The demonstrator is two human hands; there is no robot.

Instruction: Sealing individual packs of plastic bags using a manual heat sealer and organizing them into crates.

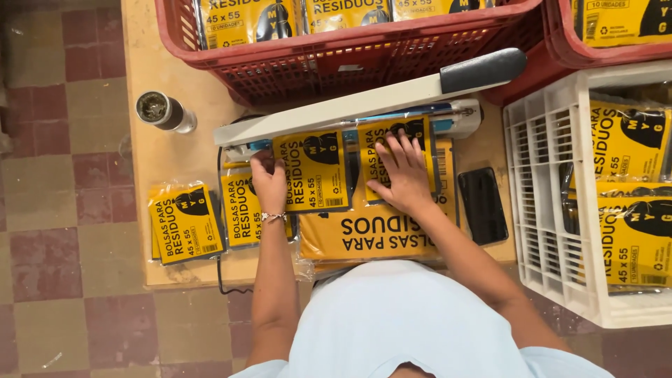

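Holding two yellow packets under the raised sealer arm (364,98), one per hand. Our left hand (269,183) lies on the left packet (313,170), fingers curled at its top-left corner near the sealer base; we can't tell if it pinches the edge or only presses. Our right hand (404,175) lies flat, fingers spread, on the right packet (394,150), pressing it down, not gripping. Both packets have their top edges tucked at the sealer bar (420,115), side by side, just touching or nearly so. The arm is up at an angle, handle end (483,70) to the right, so we judge this pair isn't sealed yet.

Status as we read it:
- Done: white crate (546,210) on the right holds several of the same packets; we judge that as finished output, though we can't confirm it.
- Supply: red basket (350,59) behind the sealer is full of the same packets standing on edge. A second red basket (602,52) sits at top right, also stocked.
- Queue on the table (147,56): one packet (241,210) just left of our left wrist, another small stack (185,224) further left near the table edge.
- Under our forearms lies a big yellow bag (378,234).

Other items: black phone (483,205) right of our right hand, a dark-topped cylinder (164,110) at left.

Plenty left, judging by the basket stock.
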